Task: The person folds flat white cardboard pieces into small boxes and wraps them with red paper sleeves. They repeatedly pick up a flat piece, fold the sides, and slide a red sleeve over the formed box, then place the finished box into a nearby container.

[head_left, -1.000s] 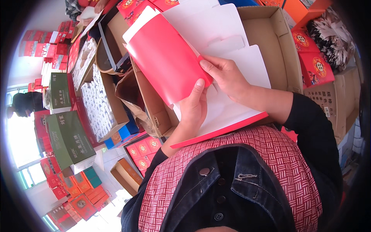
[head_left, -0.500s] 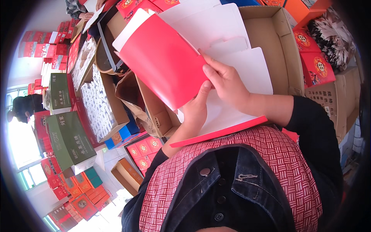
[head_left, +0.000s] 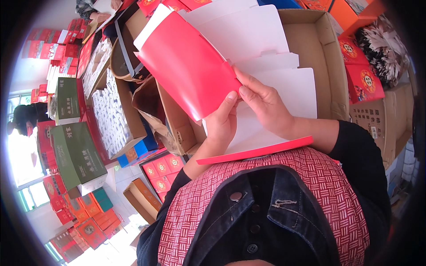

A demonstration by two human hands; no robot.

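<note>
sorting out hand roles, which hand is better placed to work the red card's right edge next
Probably the right hand: it sits right at that edge of the red card, while the left hand holds the near end and could steady it.

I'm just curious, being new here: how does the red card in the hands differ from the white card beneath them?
The red card shows mostly red, the white card mostly white. The left hand and right hand hold the red card, while the white card lies beneath them. Both show some red.

Bright window (head_left: 21, 153), pale wall (head_left: 55, 18)
</note>
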